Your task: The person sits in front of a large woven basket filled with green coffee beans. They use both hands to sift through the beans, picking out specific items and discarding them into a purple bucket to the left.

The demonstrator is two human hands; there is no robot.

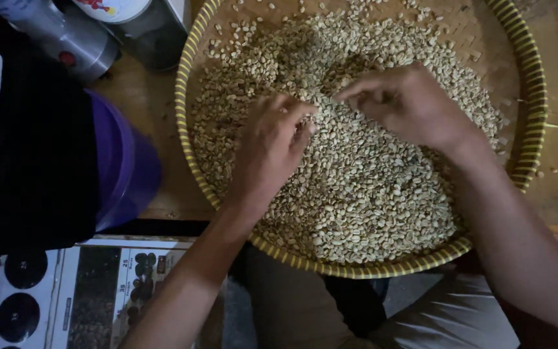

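A round woven tray (529, 97) with a yellow striped rim lies on a wooden table (143, 103). It is spread with pale green unroasted coffee beans (369, 187). My left hand (269, 148) rests on the beans near the tray's middle, fingers curled and pinched together on the beans. My right hand (405, 103) lies just to the right of it, fingers bent down into the beans. Whether either hand pinches a bean is hidden by the fingers.
A purple container (124, 165) stands at the table's left edge beside a dark cloth. Two metal canisters (82, 39) stand at the top left. A printed chart (98, 291) with dark circles lies below the table. My knees show under the tray.
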